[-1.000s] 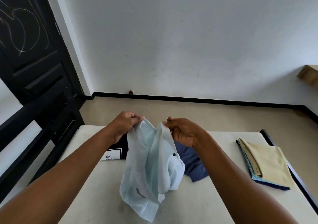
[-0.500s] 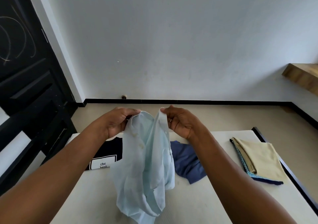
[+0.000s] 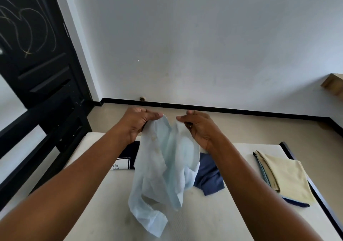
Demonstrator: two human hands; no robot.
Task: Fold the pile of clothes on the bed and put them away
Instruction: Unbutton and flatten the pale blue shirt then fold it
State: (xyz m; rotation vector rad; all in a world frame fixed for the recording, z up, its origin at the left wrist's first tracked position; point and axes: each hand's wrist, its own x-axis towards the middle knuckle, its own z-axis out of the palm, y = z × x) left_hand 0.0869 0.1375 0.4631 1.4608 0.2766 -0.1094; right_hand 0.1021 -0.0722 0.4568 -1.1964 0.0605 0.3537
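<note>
Left hand (image 3: 138, 122) and right hand (image 3: 199, 127) are raised at frame centre. Each grip pinches the top edge of a light blue shirt (image 3: 163, 166), thumb against fingertips. The hands are near each other with a small gap between them. The shirt hangs crumpled from both grips, and its lower end and cuffed sleeve rest on the bed (image 3: 222, 220) at 6 o'clock. A black t-shirt (image 3: 128, 157) with a white print lies at the shirt's 9 o'clock, partly hidden behind it. A dark blue garment (image 3: 209, 174) lies unfolded at 3 o'clock, just beside the shirt. A folded stack (image 3: 285, 177), beige on top, sits well apart, farther out at 3 o'clock by the bed's right edge. A black door (image 3: 33, 46) is at 10 o'clock.
</note>
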